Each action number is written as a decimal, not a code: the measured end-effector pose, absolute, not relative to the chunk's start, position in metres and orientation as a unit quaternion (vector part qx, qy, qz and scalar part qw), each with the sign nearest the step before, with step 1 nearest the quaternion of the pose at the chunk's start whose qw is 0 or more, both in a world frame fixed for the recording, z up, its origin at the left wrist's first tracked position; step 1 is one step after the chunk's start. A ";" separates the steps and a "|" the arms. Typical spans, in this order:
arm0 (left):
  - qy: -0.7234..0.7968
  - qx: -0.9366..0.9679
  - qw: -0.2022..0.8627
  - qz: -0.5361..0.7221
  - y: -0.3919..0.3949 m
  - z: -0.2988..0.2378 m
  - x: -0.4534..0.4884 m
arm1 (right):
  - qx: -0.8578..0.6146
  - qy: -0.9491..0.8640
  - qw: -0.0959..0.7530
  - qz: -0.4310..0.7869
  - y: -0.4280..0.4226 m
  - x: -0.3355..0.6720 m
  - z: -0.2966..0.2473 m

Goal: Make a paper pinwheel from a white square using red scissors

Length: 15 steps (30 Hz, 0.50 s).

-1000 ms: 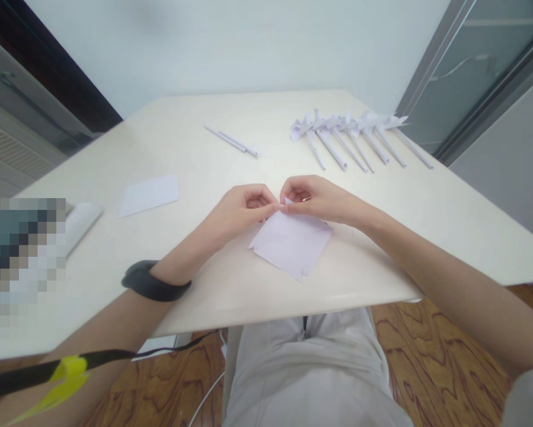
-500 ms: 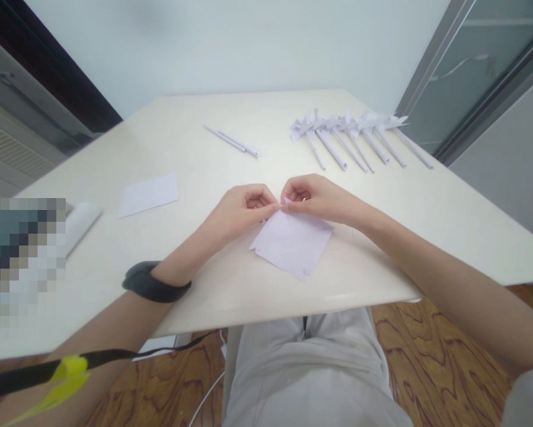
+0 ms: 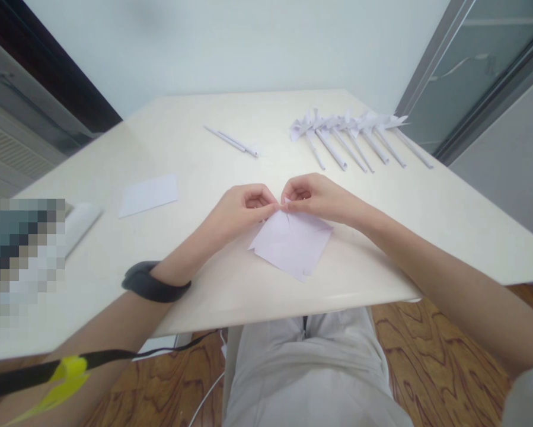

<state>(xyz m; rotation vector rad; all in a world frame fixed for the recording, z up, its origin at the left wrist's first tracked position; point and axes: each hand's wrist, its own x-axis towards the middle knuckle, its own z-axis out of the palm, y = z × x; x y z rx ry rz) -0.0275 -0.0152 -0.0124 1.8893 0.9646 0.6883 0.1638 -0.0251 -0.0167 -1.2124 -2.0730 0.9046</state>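
A square sheet of white paper (image 3: 295,246) lies near the front edge of the table, one corner pointing away from me. Short slits show at its corners, and one slit is parted near the far corner. My left hand (image 3: 251,204) pinches the paper at that far corner, thumb against fingertips. Right beside it, my right hand (image 3: 313,193) pinches the same corner from the other side. The thumbs nearly meet, and the bit of paper between the fingertips is mostly hidden.
Several paper pinwheels (image 3: 337,127) with rolled paper sticks lie in a row at the back right. Rolled paper sticks (image 3: 233,141) rest at the back middle. A flat white paper piece (image 3: 149,196) lies to the left, near a blurred-out item (image 3: 21,255). A black strap (image 3: 110,354) crosses the lower left.
The slit near the paper's far corner looks slightly wider and darker. Both hands keep their pinch in almost the same place.
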 end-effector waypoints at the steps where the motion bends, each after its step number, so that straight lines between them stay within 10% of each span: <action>1: 0.389 0.761 0.440 0.277 -0.015 -0.013 -0.028 | -0.453 -0.774 0.285 0.338 -0.025 0.164 -0.017; 15: 0.381 0.759 0.454 0.271 -0.013 -0.015 -0.028 | -0.454 -0.777 0.277 0.336 -0.028 0.162 -0.016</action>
